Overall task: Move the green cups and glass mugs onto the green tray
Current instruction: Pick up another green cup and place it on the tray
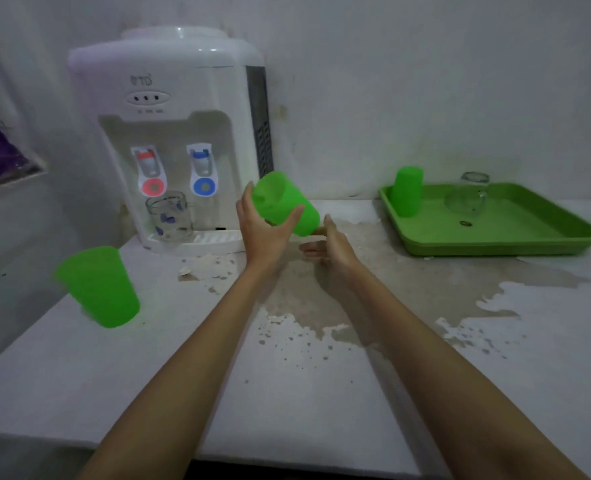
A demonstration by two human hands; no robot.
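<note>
My left hand (264,233) grips a green cup (283,202), tilted in the air above the counter's middle. Just right of it, my right hand (330,247) is open with its fingers spread below the cup's lower end; whether it touches the cup is unclear. Another green cup (100,287) stands upright at the counter's left. A glass mug (170,216) with blue flowers sits on the dispenser's drip tray. At the back right, the green tray (529,237) holds an upside-down green cup (406,195) and a clear glass mug (469,195).
A white water dispenser (176,133) with red and blue taps stands against the back wall. The white counter (287,393) has worn brown patches in the middle and right. Walls close the left and back sides.
</note>
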